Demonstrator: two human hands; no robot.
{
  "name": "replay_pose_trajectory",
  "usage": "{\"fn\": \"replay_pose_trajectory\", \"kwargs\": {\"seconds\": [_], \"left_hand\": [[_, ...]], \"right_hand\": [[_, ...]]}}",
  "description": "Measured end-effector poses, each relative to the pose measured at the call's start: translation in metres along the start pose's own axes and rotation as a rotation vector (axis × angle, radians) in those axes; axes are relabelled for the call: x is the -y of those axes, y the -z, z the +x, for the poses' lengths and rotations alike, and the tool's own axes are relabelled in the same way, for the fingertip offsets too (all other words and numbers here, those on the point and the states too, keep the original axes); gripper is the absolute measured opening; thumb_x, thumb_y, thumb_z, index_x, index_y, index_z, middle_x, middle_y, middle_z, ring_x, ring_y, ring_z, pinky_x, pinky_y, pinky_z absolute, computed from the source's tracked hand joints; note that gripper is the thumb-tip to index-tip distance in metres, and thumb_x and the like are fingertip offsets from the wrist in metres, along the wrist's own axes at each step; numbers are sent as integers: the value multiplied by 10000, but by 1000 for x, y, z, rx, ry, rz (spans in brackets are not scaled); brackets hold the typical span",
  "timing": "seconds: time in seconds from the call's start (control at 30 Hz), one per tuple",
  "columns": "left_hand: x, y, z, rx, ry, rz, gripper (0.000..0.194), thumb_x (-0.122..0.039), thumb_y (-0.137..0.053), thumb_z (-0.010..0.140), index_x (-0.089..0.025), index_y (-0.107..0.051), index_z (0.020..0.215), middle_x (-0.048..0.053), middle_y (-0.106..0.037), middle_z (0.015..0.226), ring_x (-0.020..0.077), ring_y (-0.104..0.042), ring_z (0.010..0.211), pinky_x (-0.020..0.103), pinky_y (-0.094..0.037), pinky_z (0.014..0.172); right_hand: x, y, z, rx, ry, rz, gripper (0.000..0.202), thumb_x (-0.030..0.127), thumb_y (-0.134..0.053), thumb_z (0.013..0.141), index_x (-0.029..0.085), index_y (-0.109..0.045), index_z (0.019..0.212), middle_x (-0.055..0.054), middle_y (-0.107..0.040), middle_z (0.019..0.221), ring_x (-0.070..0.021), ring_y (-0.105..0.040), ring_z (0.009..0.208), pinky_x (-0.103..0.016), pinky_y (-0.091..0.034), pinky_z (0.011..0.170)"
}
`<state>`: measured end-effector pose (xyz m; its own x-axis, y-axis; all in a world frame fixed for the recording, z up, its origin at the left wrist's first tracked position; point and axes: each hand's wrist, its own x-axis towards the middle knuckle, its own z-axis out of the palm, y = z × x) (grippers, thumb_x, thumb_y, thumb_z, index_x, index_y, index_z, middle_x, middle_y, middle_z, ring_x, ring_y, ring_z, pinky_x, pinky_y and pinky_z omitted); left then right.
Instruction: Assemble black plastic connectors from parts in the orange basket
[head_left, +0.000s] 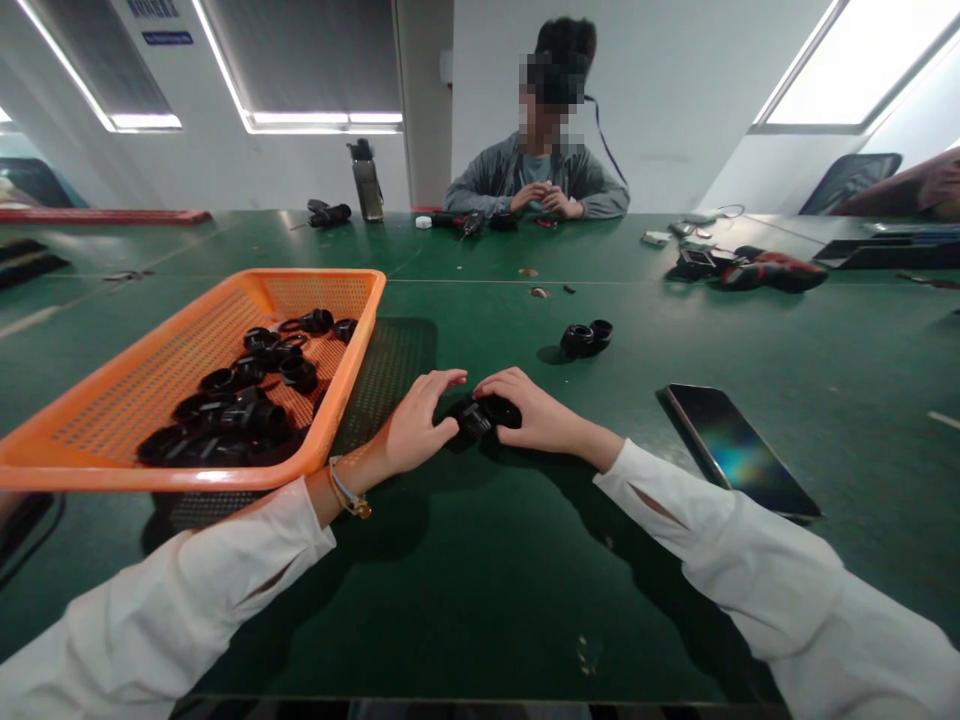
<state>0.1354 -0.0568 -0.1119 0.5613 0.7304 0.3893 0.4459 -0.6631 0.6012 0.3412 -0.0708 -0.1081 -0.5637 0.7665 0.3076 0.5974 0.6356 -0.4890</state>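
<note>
Between my two hands, a black plastic part point(474, 418) lies low over the green table point(480, 600). My right hand point(536, 412) curls its fingers and thumb around the right side of this part. On its left side, my left hand point(421, 420) has its fingers and thumb apart, with the fingertips near the part and nothing visible in its grasp. Another black part point(586, 338) rests on the table beyond my right hand. Several black parts point(251, 412) lie piled in the orange basket point(330, 440) to the left.
A phone point(739, 450) lies to the right of my right hand. Across the table sits a person point(536, 175) with hands together. Tools point(465, 222), a bottle point(366, 182) and a red and black item point(772, 270) stand or lie farther back.
</note>
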Motion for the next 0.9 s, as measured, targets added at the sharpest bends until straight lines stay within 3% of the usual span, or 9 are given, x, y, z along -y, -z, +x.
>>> {"fn": "replay_pose_trajectory", "kwargs": {"seconds": [0.1, 0.2, 0.4, 0.53, 0.63, 0.77, 0.9], "left_hand": [[-3, 2, -1, 121, -83, -6, 496, -142, -515, 680, -172, -487, 1175, 95, -569, 1190, 239, -515, 1104, 416, -415, 972], [-4, 1, 1, 126, -59, -21, 380, -164, -565, 706, -169, -539, 1085, 83, -605, 1088, 221, -567, 1006, 398, -448, 927], [0, 0, 2, -82, 93, -69, 326, -211, -687, 662, -168, -565, 961, 43, -587, 946, 179, -592, 823, 319, -510, 739], [1, -1, 3, -193, 155, -161, 348, -232, -702, 653, -163, -548, 958, 36, -554, 942, 151, -579, 755, 272, -501, 641], [1, -1, 3, -191, 160, -197, 367, -227, -720, 630, -160, -542, 944, 29, -532, 931, 138, -566, 728, 261, -493, 622], [0, -1, 3, -150, 141, -230, 374, -244, -737, 612, -170, -536, 919, 21, -520, 923, 144, -565, 745, 264, -497, 626], [-2, -1, 2, -89, 144, -272, 374, -277, -731, 622, -176, -522, 914, 17, -530, 910, 143, -567, 739, 265, -497, 625]], "right_hand": [[-1, -1, 1, -17, -10, -24, 339, 130, -579, 640, 156, -607, 977, -114, -615, 1043, -265, -507, 1039, -453, -423, 933], [-1, -1, 1, -40, -51, -28, 329, 135, -588, 670, 157, -616, 998, -106, -636, 1021, -248, -542, 999, -433, -447, 898], [0, -2, 2, -189, -265, 81, 515, 197, -673, 669, 209, -517, 1159, -49, -681, 950, -201, -643, 841, -376, -497, 791], [3, -5, 2, -250, -387, 112, 464, 228, -749, 590, 171, -572, 1016, -50, -689, 872, -205, -658, 762, -351, -518, 706], [5, -9, 2, -253, -352, 118, 404, 173, -724, 601, 174, -613, 989, -61, -690, 925, -208, -658, 813, -351, -522, 734], [8, -14, 2, -266, -250, 246, 544, 94, -665, 611, 193, -556, 1134, -69, -669, 1047, -177, -656, 847, -315, -527, 743], [11, -12, 0, -276, -173, 287, 459, 115, -651, 628, 176, -556, 1073, -53, -677, 967, -156, -640, 777, -283, -515, 671]]}}
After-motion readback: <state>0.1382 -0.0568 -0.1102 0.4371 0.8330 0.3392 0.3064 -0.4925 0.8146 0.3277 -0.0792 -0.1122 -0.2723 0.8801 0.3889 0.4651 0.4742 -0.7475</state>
